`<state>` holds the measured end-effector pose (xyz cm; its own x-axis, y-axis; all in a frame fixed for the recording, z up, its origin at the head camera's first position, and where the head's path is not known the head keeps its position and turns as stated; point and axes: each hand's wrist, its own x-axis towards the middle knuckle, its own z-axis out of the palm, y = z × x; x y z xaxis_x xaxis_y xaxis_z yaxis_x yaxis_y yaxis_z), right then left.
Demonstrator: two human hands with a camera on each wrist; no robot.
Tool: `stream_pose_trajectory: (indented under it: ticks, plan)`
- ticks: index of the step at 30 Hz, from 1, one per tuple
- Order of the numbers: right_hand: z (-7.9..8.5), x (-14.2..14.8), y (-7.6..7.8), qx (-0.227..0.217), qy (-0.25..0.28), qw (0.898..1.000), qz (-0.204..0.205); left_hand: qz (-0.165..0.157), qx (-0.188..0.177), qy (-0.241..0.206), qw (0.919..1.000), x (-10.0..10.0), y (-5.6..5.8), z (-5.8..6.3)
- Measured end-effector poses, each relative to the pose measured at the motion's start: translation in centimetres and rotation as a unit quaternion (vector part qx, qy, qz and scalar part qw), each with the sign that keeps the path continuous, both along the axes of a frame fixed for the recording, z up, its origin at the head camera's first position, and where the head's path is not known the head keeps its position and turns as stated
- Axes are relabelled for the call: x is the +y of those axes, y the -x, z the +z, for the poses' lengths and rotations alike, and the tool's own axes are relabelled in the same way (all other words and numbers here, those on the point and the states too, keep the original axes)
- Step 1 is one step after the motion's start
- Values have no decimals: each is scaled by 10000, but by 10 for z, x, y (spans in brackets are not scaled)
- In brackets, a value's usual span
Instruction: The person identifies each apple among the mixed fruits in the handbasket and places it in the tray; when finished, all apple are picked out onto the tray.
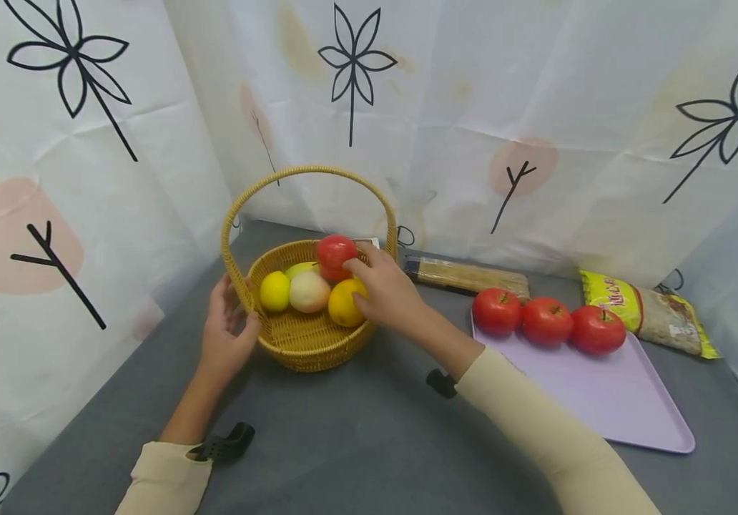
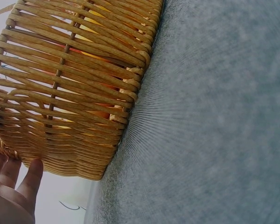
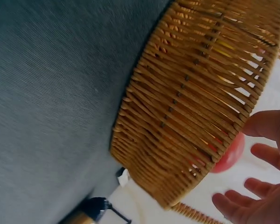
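I had my left hand (image 1: 227, 347) at the left side of the basket (image 1: 304, 336), its fingers (image 2: 30, 182) gripping the weave by the foot of the arched handle (image 1: 310, 170). My right hand (image 1: 390, 286) reached over the opposite rim, with its fingers spread apart and only loosely bent. The shiny red fruit (image 1: 335, 257) sat inside the basket, toward the back, right by my fingertips; I couldn't tell whether they touched it. Around it lay a yellow fruit (image 1: 274, 292), a pale round fruit (image 1: 309, 292) and, just beside my right hand, an orange fruit (image 1: 345, 303). The basket stood upright on the grey surface (image 1: 356, 443). Well off to the right, 3 tomato-like red fruits (image 1: 545, 320) lined the far edge of a lilac tray (image 1: 588, 393), near a yellow-ended packet (image 1: 665, 322).
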<state>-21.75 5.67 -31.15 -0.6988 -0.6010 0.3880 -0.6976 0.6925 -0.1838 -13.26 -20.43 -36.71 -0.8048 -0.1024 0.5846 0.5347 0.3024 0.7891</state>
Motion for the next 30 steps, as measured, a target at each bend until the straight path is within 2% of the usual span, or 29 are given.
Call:
stream_pose_trajectory:
  ticks: [3, 8, 10, 16, 18, 20, 22, 25, 27, 30]
  plan:
    - [4, -15, 9, 87, -563, 9982, -194, 24, -25, 20, 10000, 0, -1, 0]
    - [10, -38, 24, -374, -1393, 9884, -482, 40, 24, 17, 10000, 0, -3, 0]
    - [12, -46, 30, -531, -1528, 9853, -552, 37, 49, 6, 10000, 0, -4, 1]
    - [15, -64, 45, -630, -1899, 9769, -753, 46, 96, 51, 9999, -1, -3, 1]
    - [15, -68, 47, -600, -2139, 9714, -842, 17, 103, 64, 9999, -2, -1, 0]
    - [17, -73, 47, -552, -2373, 9657, -899, -26, 134, 51, 9999, -5, 5, -8]
    - [18, -79, 47, -491, -2583, 9600, -961, -56, 86, -2, 9999, -6, 8, -10]
    - [21, -87, 46, -529, -2785, 9530, -1069, -51, 89, -46, 9999, -6, 8, -10]
    - [22, -92, 46, -564, -2923, 9475, -1166, -38, 86, -14, 10000, -3, 4, -3]
    - [22, -96, 47, -490, -3227, 9370, -1246, -17, 145, 22, 9999, -1, 3, -1]
